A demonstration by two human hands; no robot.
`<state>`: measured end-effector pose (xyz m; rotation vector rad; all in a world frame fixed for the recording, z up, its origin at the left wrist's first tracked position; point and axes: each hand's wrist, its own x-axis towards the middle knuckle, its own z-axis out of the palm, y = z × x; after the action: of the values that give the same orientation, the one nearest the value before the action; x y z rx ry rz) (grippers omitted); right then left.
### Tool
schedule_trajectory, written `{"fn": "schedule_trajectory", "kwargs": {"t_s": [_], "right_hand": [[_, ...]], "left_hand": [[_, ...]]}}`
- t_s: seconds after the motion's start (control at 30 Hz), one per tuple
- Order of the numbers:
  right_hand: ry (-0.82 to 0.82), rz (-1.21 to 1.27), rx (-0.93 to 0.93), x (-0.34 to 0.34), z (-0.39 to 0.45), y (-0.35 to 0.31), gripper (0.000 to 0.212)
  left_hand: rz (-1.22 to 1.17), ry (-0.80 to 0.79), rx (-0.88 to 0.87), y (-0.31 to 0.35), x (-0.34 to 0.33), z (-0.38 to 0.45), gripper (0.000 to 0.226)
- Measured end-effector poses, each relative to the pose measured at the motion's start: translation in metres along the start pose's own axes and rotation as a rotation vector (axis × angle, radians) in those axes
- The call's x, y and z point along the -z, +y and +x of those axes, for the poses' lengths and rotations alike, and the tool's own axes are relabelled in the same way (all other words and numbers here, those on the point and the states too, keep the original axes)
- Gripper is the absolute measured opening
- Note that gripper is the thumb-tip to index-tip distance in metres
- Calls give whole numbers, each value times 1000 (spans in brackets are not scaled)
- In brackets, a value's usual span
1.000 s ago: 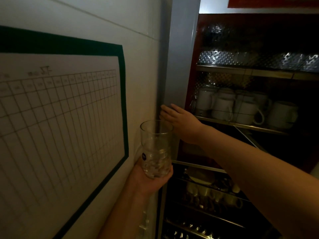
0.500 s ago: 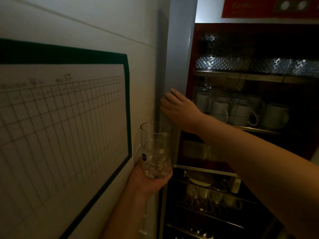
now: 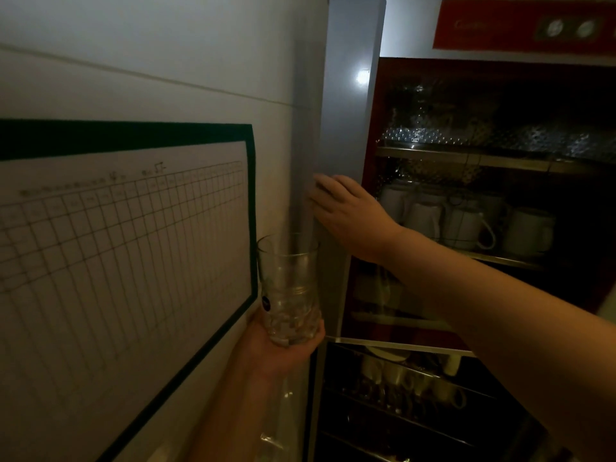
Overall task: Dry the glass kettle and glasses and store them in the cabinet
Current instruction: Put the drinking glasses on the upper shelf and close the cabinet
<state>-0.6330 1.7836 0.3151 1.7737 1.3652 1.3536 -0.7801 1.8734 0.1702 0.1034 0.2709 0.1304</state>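
My left hand (image 3: 283, 353) grips a clear drinking glass (image 3: 289, 291) from below and holds it upright beside the wall, just left of the cabinet's opening. The glass has a faceted base and a small dark sticker. The grey cabinet door (image 3: 350, 105) stands swung open towards the wall. My right hand (image 3: 350, 215) reaches across to it, fingers hooked over its left edge just above the glass. Inside the cabinet (image 3: 500, 78), a metal shelf (image 3: 466, 160) spans the upper part. No kettle is in view.
Several white mugs (image 3: 466, 225) stand on the cabinet's middle shelf, and more cups (image 3: 410, 381) fill the dark wire rack below. A gridded chart with a green border (image 3: 126, 261) hangs on the white wall at left. A red control panel (image 3: 520, 25) tops the cabinet.
My right hand has slid up the door and its fingers have reached the door's edge. The glass in my left hand has stayed about where it was.
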Motion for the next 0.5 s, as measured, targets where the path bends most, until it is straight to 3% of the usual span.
{"fn": "schedule_trajectory", "kwargs": {"t_s": [0.23, 0.5], "right_hand": [[-80, 8, -39, 16, 3, 6, 47], [52, -93, -60, 39, 1, -6, 32]], "left_hand": [[21, 16, -11, -3, -4, -8, 36], [46, 17, -50, -4, -2, -11, 40]]}}
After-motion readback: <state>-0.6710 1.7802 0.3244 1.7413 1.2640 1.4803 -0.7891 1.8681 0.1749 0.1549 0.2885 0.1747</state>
